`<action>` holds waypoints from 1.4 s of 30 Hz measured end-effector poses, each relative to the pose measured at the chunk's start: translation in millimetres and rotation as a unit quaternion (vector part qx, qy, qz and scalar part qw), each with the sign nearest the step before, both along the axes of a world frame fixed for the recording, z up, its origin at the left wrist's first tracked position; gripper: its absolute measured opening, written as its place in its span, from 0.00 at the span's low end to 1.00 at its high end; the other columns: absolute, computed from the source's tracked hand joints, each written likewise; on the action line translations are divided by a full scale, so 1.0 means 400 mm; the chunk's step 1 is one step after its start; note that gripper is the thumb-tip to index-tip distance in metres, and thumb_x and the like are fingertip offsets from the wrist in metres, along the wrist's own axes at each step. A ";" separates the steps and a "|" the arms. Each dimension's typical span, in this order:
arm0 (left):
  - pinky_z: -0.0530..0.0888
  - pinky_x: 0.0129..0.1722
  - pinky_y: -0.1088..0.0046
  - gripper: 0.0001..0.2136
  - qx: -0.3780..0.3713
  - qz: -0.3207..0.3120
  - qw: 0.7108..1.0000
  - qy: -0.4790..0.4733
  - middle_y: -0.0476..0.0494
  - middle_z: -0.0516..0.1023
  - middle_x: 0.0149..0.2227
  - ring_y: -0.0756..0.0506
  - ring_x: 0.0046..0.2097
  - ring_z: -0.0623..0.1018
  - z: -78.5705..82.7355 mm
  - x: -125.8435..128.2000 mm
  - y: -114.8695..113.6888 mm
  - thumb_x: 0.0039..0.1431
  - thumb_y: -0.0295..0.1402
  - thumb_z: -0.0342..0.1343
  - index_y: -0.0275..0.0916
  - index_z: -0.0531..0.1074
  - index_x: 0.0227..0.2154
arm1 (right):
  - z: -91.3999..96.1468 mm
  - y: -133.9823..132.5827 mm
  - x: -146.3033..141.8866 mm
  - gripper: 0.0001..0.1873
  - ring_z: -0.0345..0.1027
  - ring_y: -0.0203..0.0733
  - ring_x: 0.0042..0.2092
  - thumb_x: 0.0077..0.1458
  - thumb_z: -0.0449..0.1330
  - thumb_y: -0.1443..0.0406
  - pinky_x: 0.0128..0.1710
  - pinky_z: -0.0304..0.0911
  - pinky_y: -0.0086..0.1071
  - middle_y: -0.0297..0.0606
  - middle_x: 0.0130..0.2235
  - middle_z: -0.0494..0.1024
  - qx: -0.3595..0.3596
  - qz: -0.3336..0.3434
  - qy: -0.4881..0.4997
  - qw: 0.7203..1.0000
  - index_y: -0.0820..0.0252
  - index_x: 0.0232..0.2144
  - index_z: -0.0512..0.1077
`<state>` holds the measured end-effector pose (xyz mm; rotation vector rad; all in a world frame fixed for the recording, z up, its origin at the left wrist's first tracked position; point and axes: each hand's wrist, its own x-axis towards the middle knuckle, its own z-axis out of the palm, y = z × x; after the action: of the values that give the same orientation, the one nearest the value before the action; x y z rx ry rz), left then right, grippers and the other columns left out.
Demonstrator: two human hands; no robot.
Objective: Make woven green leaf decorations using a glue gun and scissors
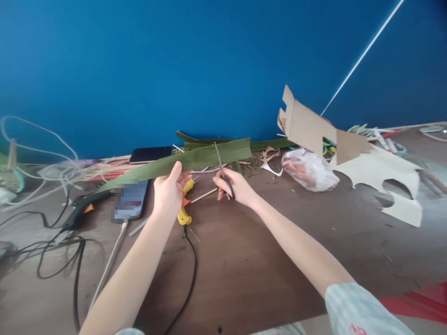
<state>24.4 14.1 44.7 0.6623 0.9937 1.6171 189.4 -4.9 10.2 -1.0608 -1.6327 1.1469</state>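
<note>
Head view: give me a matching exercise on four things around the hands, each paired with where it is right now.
Things:
1. leaf strip
2. scissors
3. yellow glue gun
4. brown cardboard

Places:
a. lying on the table, partly behind the left hand
b. in the left hand's grip
c. upright at the right, beside the plastic bag
d. in the right hand, blades at the leaf

Pairs: 1-b, 2-d, 3-a, 4-c
</note>
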 end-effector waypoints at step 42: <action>0.73 0.35 0.72 0.11 0.051 -0.061 0.990 0.117 0.45 0.77 0.31 0.48 0.32 0.76 -0.065 0.050 -0.038 0.41 0.35 0.63 0.35 0.72 0.29 | -0.017 -0.032 -0.072 0.12 0.68 0.34 0.27 0.53 0.56 0.57 0.21 0.61 0.25 0.30 0.26 0.68 -0.074 0.076 0.036 0.994 0.58 0.30 0.61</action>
<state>44.2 -0.9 18.8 0.9810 1.0214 1.5138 160.5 -17.6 3.5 -0.9889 -1.6132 1.4085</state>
